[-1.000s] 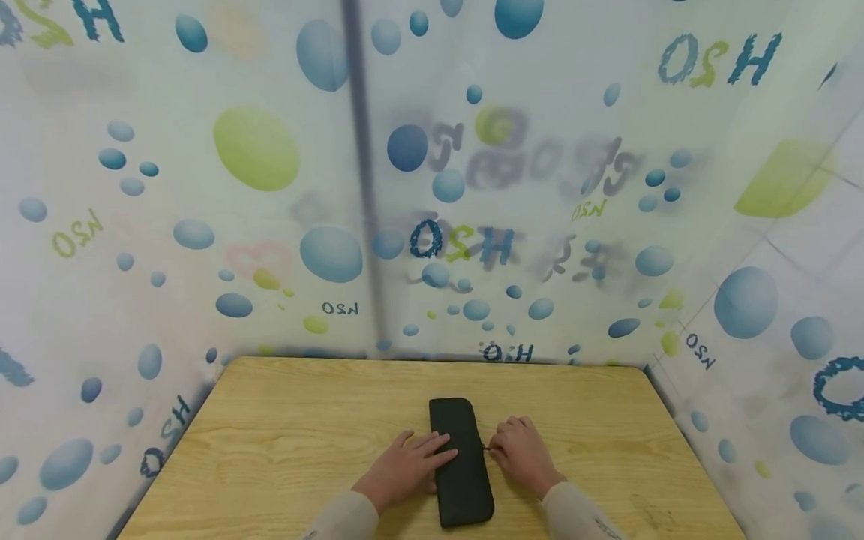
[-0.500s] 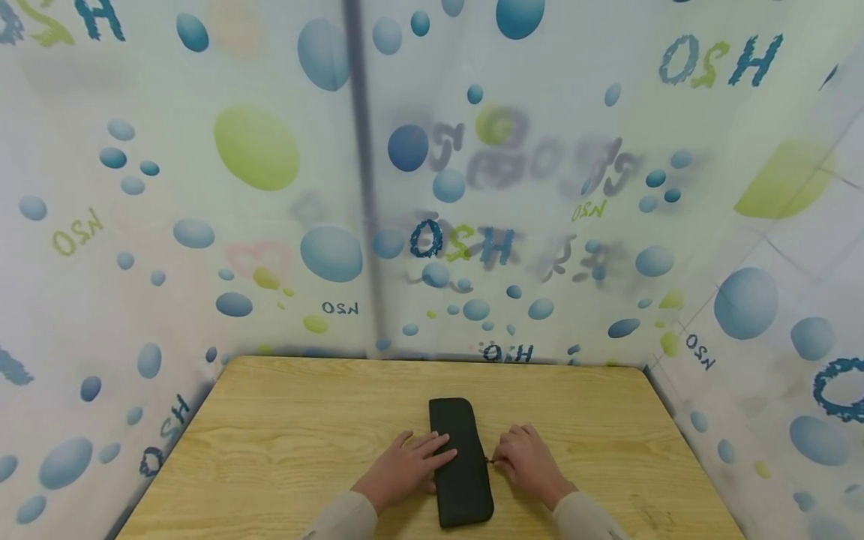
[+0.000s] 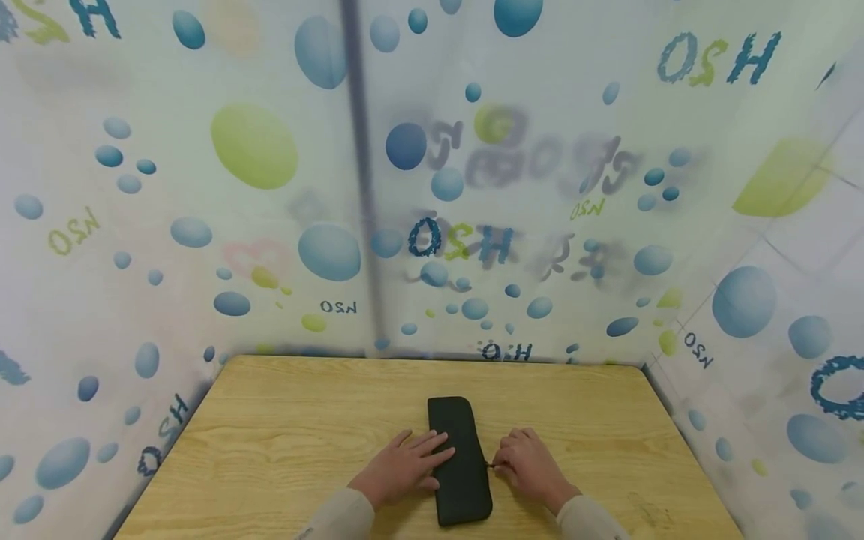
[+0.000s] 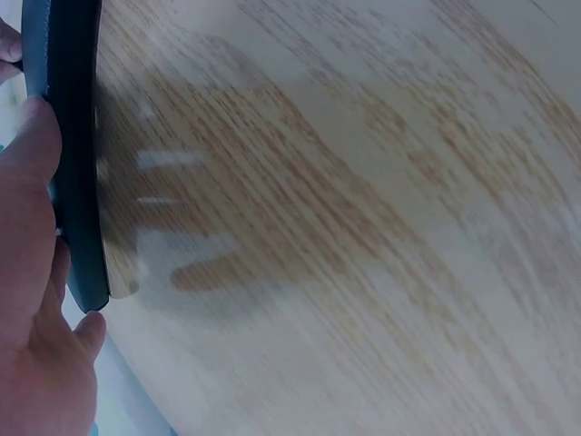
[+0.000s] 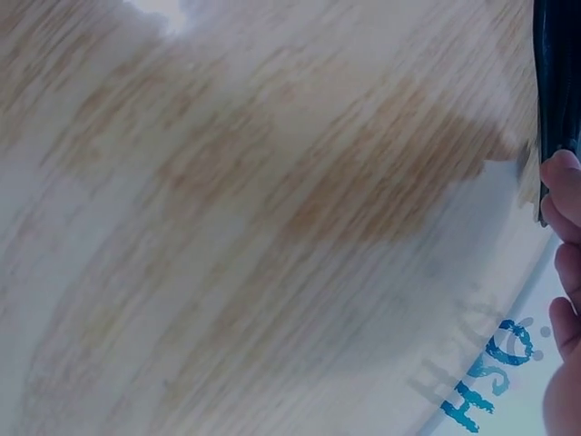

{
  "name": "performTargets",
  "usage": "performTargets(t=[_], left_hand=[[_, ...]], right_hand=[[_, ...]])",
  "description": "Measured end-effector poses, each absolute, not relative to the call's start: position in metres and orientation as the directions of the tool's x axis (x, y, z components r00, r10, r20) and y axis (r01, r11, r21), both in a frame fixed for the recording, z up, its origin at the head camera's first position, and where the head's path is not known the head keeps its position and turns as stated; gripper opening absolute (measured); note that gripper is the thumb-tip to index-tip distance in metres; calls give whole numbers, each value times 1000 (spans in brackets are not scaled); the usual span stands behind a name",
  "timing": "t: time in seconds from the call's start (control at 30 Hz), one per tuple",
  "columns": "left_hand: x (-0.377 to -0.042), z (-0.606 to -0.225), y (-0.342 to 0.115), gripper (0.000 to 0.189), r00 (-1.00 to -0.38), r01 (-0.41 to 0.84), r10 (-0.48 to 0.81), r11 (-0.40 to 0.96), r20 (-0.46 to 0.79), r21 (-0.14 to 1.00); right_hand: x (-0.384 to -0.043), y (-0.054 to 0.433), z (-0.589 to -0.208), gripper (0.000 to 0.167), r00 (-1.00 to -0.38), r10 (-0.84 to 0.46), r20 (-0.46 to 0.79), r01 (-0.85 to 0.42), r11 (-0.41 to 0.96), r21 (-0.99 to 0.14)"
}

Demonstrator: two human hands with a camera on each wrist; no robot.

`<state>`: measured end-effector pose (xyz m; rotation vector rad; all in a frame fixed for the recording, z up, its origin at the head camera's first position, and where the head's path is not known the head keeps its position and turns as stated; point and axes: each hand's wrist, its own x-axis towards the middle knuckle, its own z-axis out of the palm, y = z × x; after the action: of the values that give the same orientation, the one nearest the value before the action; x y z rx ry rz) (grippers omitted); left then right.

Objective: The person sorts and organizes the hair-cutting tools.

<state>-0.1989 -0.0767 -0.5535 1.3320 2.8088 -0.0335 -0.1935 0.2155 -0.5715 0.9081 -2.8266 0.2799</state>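
A long black zippered case (image 3: 464,484) lies flat on the wooden table, its length running away from the person. My left hand (image 3: 403,466) rests on its left side, fingers spread and fairly straight across the top. In the left wrist view the thumb of the left hand (image 4: 27,245) presses the near side of the case (image 4: 73,163). At the right edge, my right hand (image 3: 529,466) pinches a small dark zipper pull (image 3: 490,466) between thumb and curled fingers. The right wrist view shows the right hand (image 5: 565,263) at the edge of the case (image 5: 557,82).
The light wooden table (image 3: 304,420) extends on both sides of the case. A pale curtain (image 3: 270,210) with blue and green drops and lettering surrounds its back and sides.
My right hand has slid a short way toward the person along the case's right edge, with the zipper pull. The left hand has stayed on the case.
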Motion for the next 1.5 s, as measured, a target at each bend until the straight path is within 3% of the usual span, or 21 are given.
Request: performTargets(t=[0.43,0.7,1.0,1.17,1.5], left_hand=[[-200,-554,-75,60,-644,764,763,645,-54,2],[-200,-553,-76,68,-638,766,767,641,-64,54],[-200,-551,-75,75,-640,764,765,644,-72,51],[-203,-554,-76,75,-635,766,769,639,-65,71],[-212,-559,-73,75,-661,746,748,664,-62,54]], right_hand=[[-182,221,-567,5,-775,-608,174,-632,752,-187],[-174,223,-569,4,-699,-666,260,-711,687,-152],[-168,224,-570,5,-666,-687,291,-741,654,-151],[-167,224,-571,4,-685,-675,276,-724,671,-158],[-172,222,-570,6,-785,-578,222,-617,758,-209]])
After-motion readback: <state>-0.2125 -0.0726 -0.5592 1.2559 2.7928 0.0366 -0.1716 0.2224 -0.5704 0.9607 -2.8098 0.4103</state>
